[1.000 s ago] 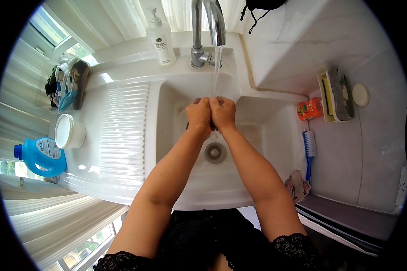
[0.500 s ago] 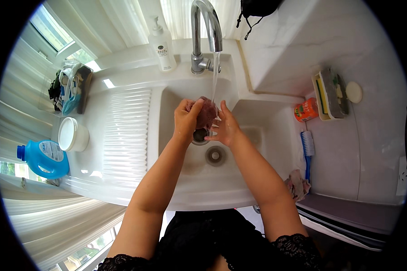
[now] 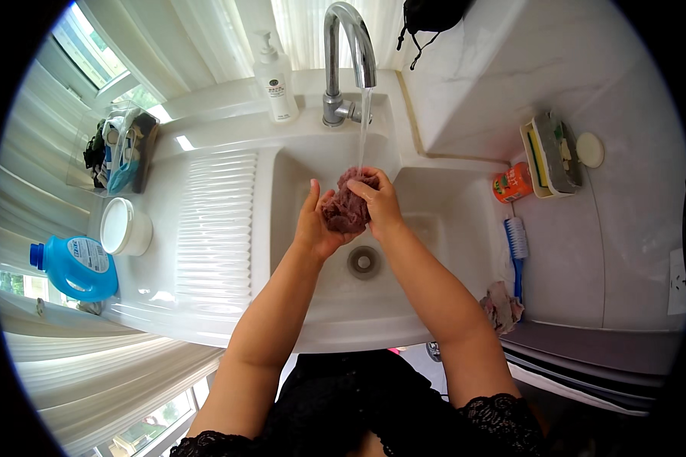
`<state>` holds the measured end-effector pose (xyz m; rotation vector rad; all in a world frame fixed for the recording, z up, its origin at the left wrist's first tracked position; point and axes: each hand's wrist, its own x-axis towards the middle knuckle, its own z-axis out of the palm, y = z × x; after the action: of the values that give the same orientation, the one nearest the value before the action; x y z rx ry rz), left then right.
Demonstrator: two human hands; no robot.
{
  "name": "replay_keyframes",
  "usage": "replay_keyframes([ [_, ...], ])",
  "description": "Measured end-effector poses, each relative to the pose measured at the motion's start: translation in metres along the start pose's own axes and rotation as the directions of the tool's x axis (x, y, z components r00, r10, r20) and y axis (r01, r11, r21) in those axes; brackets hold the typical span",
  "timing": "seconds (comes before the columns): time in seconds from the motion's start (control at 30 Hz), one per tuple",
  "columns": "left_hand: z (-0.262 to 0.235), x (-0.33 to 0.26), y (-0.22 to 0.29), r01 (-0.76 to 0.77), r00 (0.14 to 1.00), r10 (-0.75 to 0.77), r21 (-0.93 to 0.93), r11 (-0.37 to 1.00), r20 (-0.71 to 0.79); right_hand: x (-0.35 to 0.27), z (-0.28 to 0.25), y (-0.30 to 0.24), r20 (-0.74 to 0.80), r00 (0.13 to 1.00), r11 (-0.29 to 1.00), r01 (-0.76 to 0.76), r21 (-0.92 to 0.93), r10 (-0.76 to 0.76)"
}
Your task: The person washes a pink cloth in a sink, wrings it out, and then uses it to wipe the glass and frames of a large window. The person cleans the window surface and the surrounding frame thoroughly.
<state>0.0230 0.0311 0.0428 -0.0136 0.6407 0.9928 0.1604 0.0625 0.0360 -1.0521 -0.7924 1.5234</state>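
A wadded, wet purple-brown cloth [image 3: 345, 211] is between my hands above the white sink [image 3: 291, 179]. My right hand [image 3: 382, 203] grips its upper right side, thumb pressed into the folds. My left hand [image 3: 314, 228] lies palm up against the lower left of the cloth, thumb stretched away; its other fingers are partly hidden beneath. Water runs from the chrome faucet [image 3: 350, 46] onto the top of the cloth and the right fingers. Below the hands shows the round drain [image 3: 363, 262].
Left of the basin are a ribbed drainboard [image 3: 215, 221], a white tub [image 3: 126, 227], a blue detergent jug [image 3: 80, 266] and a filled clear bin [image 3: 120, 148]. A pump bottle [image 3: 275, 84] stands behind. To the right are an orange can [image 3: 512, 183], a blue brush [image 3: 517, 251] and a crumpled rag [image 3: 503, 307].
The cloth has passed from my left hand's grip to my right hand's. My left hand has loosened, its palm now turned up and its thumb spread. Water keeps running.
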Motion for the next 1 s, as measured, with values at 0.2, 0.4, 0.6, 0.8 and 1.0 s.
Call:
replay_keyframes([
  [0.2, 0.000, 0.051, -0.006, -0.103, 0.993, 0.110, -0.131, 0.986, 0.047, 0.013, 0.026, -0.043, 0.076, 0.991, 0.945, 0.125, -0.303, -0.107],
  [0.4, 0.003, 0.047, -0.007, -0.143, 0.987, 0.136, -0.084, 0.986, -0.083, 0.063, 0.030, -0.098, 0.083, 0.996, 0.893, 0.023, -0.449, 0.016],
  [0.6, -0.001, 0.034, -0.013, -0.179, 0.975, 0.179, 0.013, 0.984, -0.134, 0.042, 0.019, -0.073, 0.124, 0.988, 0.954, 0.122, -0.274, -0.090],
  [0.8, -0.019, 0.005, -0.019, -0.206, 0.954, 0.239, 0.181, 0.962, -0.183, -0.047, 0.001, -0.007, -0.013, 0.955, 0.936, -0.291, -0.199, 0.295],
  [1.0, -0.042, -0.014, -0.041, -0.061, 0.995, 0.085, 0.332, 0.941, -0.059, -0.069, 0.011, 0.033, -0.021, 0.986, 0.982, -0.168, -0.090, 0.166],
])
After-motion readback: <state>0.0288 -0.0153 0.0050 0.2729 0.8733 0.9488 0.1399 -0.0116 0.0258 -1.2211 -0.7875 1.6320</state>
